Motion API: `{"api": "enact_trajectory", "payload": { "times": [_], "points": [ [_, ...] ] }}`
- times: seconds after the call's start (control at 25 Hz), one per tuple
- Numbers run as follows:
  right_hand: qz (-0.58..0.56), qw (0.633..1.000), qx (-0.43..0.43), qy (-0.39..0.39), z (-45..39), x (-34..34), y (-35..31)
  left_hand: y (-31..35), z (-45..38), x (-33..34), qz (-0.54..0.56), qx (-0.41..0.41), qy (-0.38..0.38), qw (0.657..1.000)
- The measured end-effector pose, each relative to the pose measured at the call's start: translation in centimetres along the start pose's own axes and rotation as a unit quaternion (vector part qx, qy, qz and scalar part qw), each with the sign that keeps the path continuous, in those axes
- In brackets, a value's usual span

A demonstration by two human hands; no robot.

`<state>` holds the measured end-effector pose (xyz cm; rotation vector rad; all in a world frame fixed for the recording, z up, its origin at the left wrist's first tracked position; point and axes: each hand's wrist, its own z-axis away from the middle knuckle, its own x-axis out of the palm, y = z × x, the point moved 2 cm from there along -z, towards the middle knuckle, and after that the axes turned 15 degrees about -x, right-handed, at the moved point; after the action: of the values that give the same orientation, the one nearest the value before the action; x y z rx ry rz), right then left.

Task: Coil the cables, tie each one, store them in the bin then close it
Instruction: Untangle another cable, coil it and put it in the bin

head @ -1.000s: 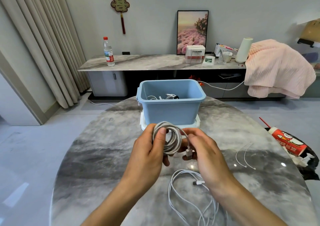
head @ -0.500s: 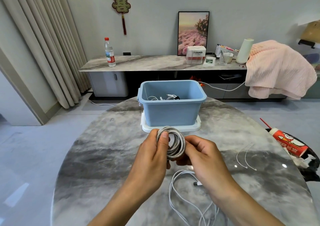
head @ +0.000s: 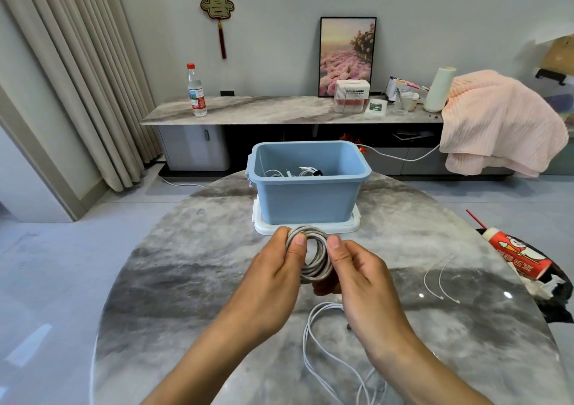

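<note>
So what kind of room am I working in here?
Most likely a home living room: a long low marble-top cabinet with a framed flower picture, floor-length curtains, and a red hanging ornament on the wall.

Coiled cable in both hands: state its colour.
Light grey coiled cable, seen in the head view.

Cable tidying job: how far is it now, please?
Done: some cables lie in the open blue plastic bin. In hand: left hand and right hand pinch a coiled grey cable, untied. Left: white zip ties, loose white cable, white lid under bin.
</note>
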<state>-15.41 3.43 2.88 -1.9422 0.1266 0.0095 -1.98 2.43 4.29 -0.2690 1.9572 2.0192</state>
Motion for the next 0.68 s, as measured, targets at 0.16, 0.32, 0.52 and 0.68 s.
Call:
{"api": "enact_trajectory", "payload": {
  "times": [0.16,0.32,0.52,0.68],
  "points": [
    [0.020,0.999,-0.034,0.015,0.1,0.2,0.0,-0.3,-0.2,0.0,0.042,-0.006,-0.015,0.999],
    [0.067,0.997,-0.036,-0.023,0.6,0.8,0.6,-0.8,0.0,0.7,0.064,0.007,0.016,0.998],
    [0.088,0.995,-0.019,-0.051,1.1,0.6,0.9,-0.5,0.3,1.7,0.102,-0.014,0.018,0.995],
    [0.169,0.982,-0.064,-0.062,-0.3,-0.8,0.6,0.0,0.0,0.8,0.137,-0.086,-0.048,0.986]
  ]
}}
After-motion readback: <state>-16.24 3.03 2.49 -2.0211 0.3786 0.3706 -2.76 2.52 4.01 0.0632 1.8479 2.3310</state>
